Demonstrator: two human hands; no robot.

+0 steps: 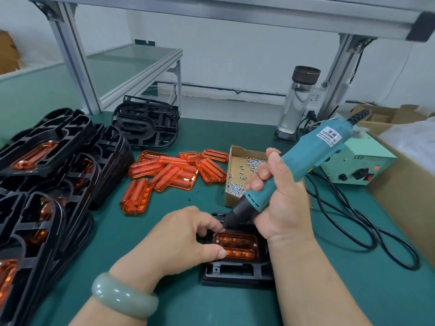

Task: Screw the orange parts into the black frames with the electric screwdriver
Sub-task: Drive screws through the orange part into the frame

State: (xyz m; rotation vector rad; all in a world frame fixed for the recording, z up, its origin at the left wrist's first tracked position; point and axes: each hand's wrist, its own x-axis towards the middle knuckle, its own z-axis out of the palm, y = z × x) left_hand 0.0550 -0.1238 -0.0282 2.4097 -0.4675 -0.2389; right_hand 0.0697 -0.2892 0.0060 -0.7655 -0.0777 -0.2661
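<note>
Green-matted work surface, contents as recorded:

- One moulded black plastic frame lay flat near the front edge, about midway along it. One ribbed, rectangular, translucent orange part was seated in its recess.
- The left hand, with a pale green stone bangle on its wrist, had its fingers curled. It pinched the left end of the orange part, thumb on the near corner and fingertips at the far corner beside the driver bit.
- The right hand was wrapped fully round a teal electric screwdriver with a dark nose. The tool was tilted, with its tip down at the part's far-left corner. Whether a screw sat under the bit could not be told.
- A shallow cardboard tray of small silver screws stood just behind the frame.
- A loose heap of orange parts lay left of the tray, toward the middle.
- Stacks of black frames with orange parts fitted stood along the left edge. A further stack of empty black frames stood near the back edge.
- A pale green power box with a lit red lamp stood at the right edge, its black cables looped in front of it.
- A clear glass bottle with a dark cap stood at the back edge.
</note>
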